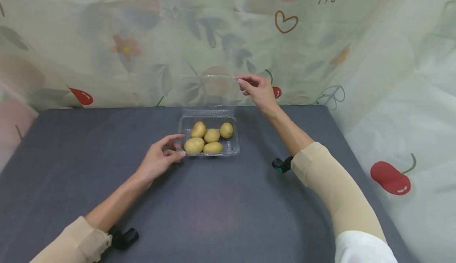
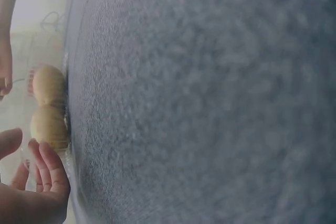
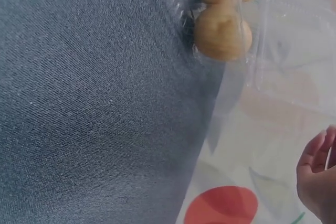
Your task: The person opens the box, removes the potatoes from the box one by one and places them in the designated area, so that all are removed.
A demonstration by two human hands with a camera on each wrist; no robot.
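A clear plastic container with its hinged lid raised stands near the table's far edge. Several yellow potatoes lie inside it. My left hand holds the container's front left corner, thumb on the rim and forefinger stretched along the left side. In the left wrist view those fingers lie against the wall beside a potato. My right hand pinches the lid's upper right corner between thumb and forefinger. That hand is cut off by the frame's edge in the right wrist view, which hides the pinched corner.
A dark grey cloth covers the table. Behind its far edge hangs a patterned curtain, close to the raised lid. Another patterned sheet hangs along the right side. Each forearm wears a black wrist device.
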